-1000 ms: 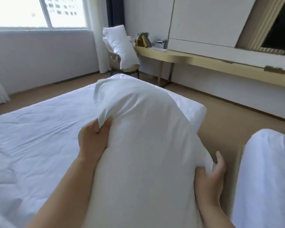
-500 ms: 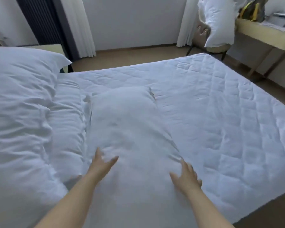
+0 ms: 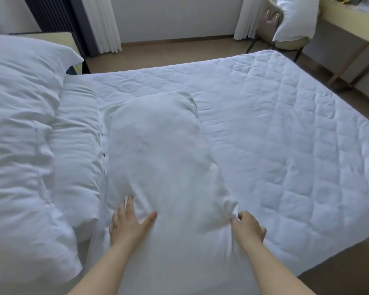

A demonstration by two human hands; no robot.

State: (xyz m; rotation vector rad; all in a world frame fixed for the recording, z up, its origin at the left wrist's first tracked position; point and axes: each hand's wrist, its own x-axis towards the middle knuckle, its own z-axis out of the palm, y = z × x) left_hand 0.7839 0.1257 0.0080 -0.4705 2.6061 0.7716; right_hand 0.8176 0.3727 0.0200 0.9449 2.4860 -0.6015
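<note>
A long white pillow (image 3: 158, 150) lies lengthwise on the quilted white mattress (image 3: 285, 128), in the middle of the head view. My left hand (image 3: 128, 224) rests flat on the pillow's near left part, fingers spread. My right hand (image 3: 248, 227) pinches a bunched fold of the pillowcase at the pillow's near right edge. Both forearms reach in from the bottom of the frame.
Two more white pillows lie to the left, a large one (image 3: 19, 135) and a narrower one (image 3: 77, 150) beside it. A chair with a pillow on it (image 3: 294, 20) stands at the far right by a desk (image 3: 349, 24). Curtains (image 3: 100, 24) hang at the back; brown floor surrounds the bed.
One second ago both hands held the pillow upright in the air. It now lies on the mattress; the left hand presses flat on it and the right hand has closed on its edge.
</note>
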